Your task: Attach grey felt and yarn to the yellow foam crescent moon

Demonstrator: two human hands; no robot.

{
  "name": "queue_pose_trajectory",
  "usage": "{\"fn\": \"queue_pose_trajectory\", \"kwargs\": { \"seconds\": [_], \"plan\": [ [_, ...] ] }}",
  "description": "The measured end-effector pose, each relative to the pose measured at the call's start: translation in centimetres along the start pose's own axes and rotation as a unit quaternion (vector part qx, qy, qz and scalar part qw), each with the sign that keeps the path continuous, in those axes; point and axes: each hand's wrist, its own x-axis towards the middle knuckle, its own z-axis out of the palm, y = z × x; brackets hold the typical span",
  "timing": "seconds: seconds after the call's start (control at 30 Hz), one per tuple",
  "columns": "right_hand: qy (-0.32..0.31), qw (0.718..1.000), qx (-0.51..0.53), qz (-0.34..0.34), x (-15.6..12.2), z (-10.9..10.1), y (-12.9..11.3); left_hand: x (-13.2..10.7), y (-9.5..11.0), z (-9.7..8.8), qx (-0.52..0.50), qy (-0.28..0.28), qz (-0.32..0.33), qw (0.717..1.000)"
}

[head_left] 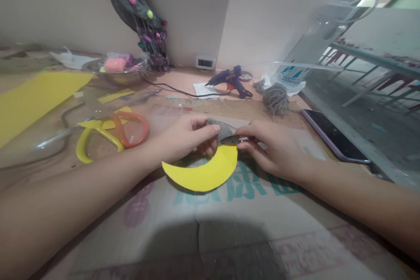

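A yellow crescent-moon cutout (200,177) lies at the middle of the work surface, its upper end wrapped in grey yarn (224,131). My left hand (193,135) is closed on that wrapped end, thumb on top and fingers curled behind it. From the right, my right hand (269,144) pinches a small dark pointed tool (230,140) against the lower edge of the winding, close to the bare yellow. The exact kind of tool is hard to make out. The crescent's lower part is bare.
Scissors with orange and yellow handles (131,129) lie left, near yellow sheet (42,96). A blue hot glue gun (229,79) stands behind, with a grey yarn ball (276,99) and phone (334,135) right. A yarn-wrapped crescent with pompoms (126,4) leans on the wall.
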Motion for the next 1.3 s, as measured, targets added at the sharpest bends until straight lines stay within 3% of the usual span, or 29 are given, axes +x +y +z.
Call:
{"fn": "queue_pose_trajectory", "kwargs": {
  "seconds": [0.9,1.17,1.3],
  "plan": [
    [0.013,0.993,-0.103,-0.047,0.30,0.18,-0.26,0.14,-0.10,0.08,-0.005,-0.002,0.005,1.000],
    [-0.007,0.999,-0.045,-0.008,0.15,0.05,-0.26,0.17,-0.31,0.07,-0.003,-0.004,0.010,1.000],
    [0.033,0.998,0.027,0.052,-0.14,-0.14,-0.15,0.10,-0.33,0.06,-0.018,0.001,0.020,1.000]
  ]
}}
